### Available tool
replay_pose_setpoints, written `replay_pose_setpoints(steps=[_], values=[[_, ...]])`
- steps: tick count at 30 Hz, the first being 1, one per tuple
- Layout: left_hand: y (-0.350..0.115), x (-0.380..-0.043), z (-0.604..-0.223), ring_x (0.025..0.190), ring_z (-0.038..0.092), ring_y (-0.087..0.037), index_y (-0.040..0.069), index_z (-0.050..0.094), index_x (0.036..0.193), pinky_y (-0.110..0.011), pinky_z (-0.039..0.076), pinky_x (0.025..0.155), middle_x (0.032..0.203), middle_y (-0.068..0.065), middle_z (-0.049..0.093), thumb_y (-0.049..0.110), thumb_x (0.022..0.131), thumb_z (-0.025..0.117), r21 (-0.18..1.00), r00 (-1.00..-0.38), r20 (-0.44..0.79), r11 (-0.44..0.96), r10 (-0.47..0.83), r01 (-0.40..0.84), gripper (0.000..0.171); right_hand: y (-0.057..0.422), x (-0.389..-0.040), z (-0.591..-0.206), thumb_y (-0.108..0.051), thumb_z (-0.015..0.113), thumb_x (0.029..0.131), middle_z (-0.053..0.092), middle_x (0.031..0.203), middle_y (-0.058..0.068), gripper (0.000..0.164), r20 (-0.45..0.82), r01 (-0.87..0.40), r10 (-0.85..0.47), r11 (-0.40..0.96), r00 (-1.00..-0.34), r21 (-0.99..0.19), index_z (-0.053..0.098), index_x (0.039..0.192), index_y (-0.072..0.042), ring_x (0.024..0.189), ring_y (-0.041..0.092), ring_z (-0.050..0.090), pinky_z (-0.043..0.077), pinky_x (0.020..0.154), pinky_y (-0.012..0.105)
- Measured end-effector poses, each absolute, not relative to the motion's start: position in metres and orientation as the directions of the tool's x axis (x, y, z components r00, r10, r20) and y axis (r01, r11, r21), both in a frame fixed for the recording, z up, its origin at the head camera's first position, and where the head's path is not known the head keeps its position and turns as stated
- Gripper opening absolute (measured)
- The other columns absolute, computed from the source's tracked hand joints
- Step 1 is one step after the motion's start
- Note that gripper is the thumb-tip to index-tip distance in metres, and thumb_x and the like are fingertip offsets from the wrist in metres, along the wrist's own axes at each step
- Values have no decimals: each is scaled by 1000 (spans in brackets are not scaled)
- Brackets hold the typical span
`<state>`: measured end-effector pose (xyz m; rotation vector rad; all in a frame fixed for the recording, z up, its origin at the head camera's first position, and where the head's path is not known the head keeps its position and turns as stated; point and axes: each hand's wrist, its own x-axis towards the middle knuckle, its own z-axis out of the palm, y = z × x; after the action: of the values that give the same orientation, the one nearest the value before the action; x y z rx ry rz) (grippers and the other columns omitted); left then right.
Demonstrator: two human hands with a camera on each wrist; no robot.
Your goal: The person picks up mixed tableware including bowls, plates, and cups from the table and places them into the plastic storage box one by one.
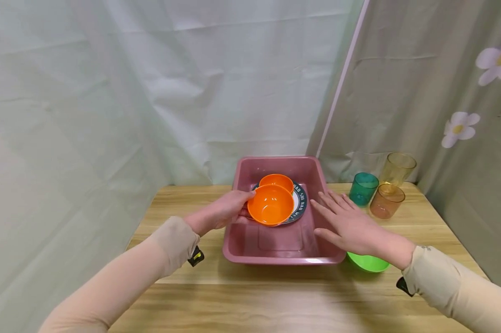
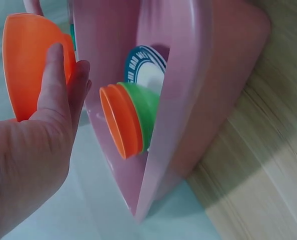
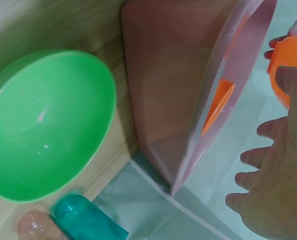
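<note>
My left hand (image 1: 229,206) grips an orange bowl (image 1: 270,206) by its left side, thumb at the rim, over the pink basin (image 1: 229,240). Inside the basin lies a plate (image 1: 301,203) with a dark lettered rim. On it stand an orange bowl (image 2: 121,120) and a green bowl (image 2: 147,107), nested together; the green one is hidden in the head view. My right hand (image 1: 350,226), fingers spread and holding nothing, hovers by the basin's right wall. Below it, a larger green bowl (image 3: 48,125) sits on the table beside the basin.
Right of the basin stand a teal cup (image 1: 363,188), a pinkish-brown cup (image 1: 387,201) and a taller yellow glass (image 1: 398,169). A pale curtain (image 1: 234,92) hangs behind the wooden table (image 1: 250,300) and along its sides.
</note>
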<state>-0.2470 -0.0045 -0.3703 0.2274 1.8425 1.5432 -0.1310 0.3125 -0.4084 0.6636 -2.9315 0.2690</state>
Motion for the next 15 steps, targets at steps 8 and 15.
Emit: replay_pose_setpoints(steps=[8, 15], values=[[2, -246, -374, 90, 75, -28, -11, 50, 136, -53, 50, 95, 107, -21, 73, 28, 112, 42, 907, -723, -421, 271, 548, -323, 46, 307, -136, -403, -48, 55, 104, 31, 164, 17, 70, 161, -385, -354, 889, -921, -248, 37, 159, -8, 151, 42, 24, 20, 119, 62], [4, -246, -374, 90, 75, -28, -11, 51, 136, -47, 57, 87, 106, -20, 73, 29, 112, 43, 906, -731, -422, 280, 536, -318, 47, 295, -143, -393, -42, 43, 110, 44, 156, 20, 61, 22, -169, -228, 650, -974, -741, 39, 157, -4, 141, 42, 44, 34, 114, 60]])
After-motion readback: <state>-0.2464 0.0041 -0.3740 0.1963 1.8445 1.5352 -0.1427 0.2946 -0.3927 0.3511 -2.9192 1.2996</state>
